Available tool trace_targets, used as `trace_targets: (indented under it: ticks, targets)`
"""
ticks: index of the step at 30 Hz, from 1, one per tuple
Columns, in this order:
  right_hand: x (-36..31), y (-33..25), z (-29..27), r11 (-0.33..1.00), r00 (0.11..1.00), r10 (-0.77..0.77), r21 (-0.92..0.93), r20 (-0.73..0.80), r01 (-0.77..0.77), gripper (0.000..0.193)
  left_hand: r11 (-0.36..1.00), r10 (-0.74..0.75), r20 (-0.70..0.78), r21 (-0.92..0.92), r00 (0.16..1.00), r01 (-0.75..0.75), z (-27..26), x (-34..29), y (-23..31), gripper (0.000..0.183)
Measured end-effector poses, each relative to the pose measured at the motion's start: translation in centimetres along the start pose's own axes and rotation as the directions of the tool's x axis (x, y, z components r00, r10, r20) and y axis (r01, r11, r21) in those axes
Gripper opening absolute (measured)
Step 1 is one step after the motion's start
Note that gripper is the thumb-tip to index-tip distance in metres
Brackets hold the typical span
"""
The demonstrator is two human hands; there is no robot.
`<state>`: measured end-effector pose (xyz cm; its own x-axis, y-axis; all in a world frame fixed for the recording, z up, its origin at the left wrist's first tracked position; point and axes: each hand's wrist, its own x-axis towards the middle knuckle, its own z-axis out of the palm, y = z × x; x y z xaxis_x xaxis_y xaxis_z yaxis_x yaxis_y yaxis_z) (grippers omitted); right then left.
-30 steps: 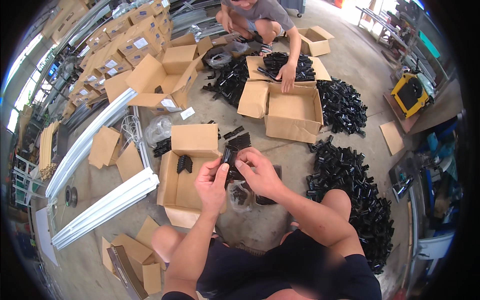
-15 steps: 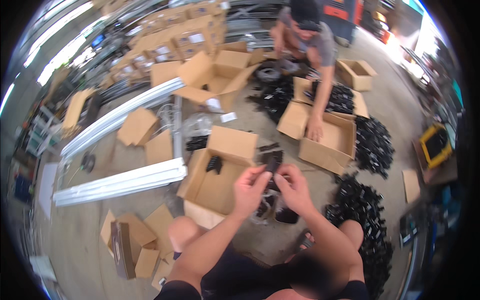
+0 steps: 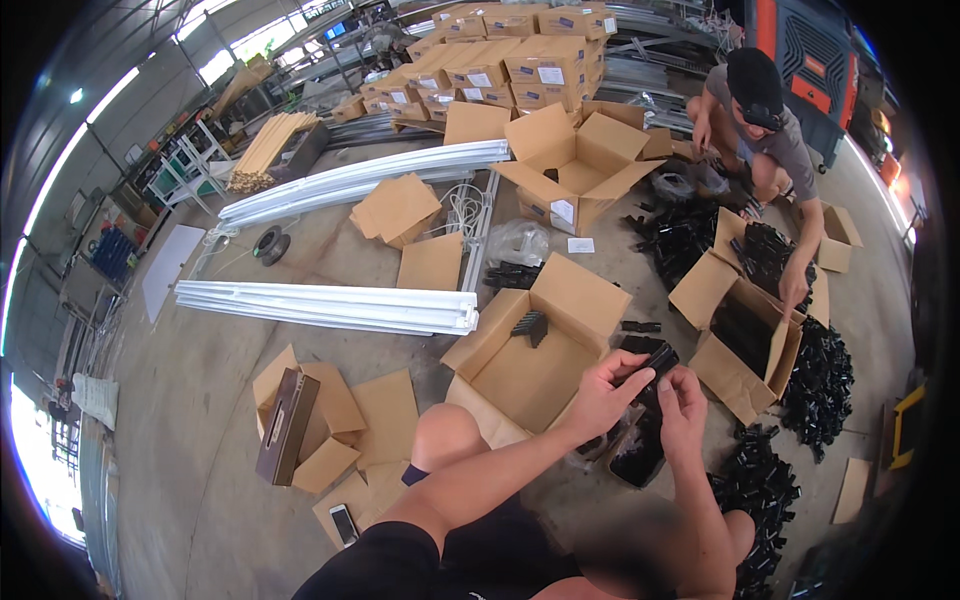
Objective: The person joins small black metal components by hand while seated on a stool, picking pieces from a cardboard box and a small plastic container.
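Between my two hands is a short black piece [image 3: 660,357], perhaps plastic, held above the floor. My left hand [image 3: 612,392] pinches it with thumb and fingers. My right hand [image 3: 684,412] closes on its near end from the right. Left of my hands stands an open cardboard box [image 3: 490,392] with a small row of black pieces [image 3: 530,327] inside. Below my hands, more dark pieces and a dark container [image 3: 636,455] sit on the floor, partly hidden by my fingers. A heap of black pieces [image 3: 755,490] lies by my right leg.
Across from me, a crouching person [image 3: 790,150] reaches into another cardboard box [image 3: 735,375] amid black heaps. Long white metal profiles [image 3: 330,305] lie to the left. A phone [image 3: 344,524] rests on cardboard near my left leg. Stacked cartons [image 3: 545,65] stand behind.
My view has swung left, so the scene sits farther right. Both hands still hold the black piece. The other person's box now has a flap raised by their hand.
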<state>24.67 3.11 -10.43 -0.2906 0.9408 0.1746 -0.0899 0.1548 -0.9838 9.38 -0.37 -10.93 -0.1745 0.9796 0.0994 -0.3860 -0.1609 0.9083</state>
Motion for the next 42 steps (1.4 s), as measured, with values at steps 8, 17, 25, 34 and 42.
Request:
trace_targets:
  ticks: [8,17,25,34,42]
  targets:
    - [0.8,-0.6,-1.7,0.996,0.998,-0.059,-0.071,-0.009,0.058,0.015,0.998,-0.056,-0.114,0.002,0.992,0.057,2.7,1.3,0.6,0.017]
    - [0.6,-0.7,0.0,0.997,0.994,0.068,0.016,0.086,-0.069,0.04,0.97,0.14,-0.28,0.231,0.95,-0.075,-0.5,2.3,-1.5,0.013]
    - [0.5,-0.7,-1.8,0.964,0.982,-0.094,-0.26,-0.164,0.049,0.029,0.966,-0.197,-0.071,0.157,0.978,0.206,-0.5,2.2,-1.0,0.045]
    - [0.6,-10.1,-13.1,0.766,0.581,-0.615,-0.581,-0.533,0.277,0.03,0.826,-0.484,0.119,0.388,0.867,0.409,0.3,1.9,-2.2,0.047]
    - [-17.6,-4.4,-24.0,0.792,0.616,-0.126,-0.453,-0.778,-0.41,0.033,0.709,-0.598,0.325,0.641,0.733,0.294,2.3,-0.7,-3.8,0.039]
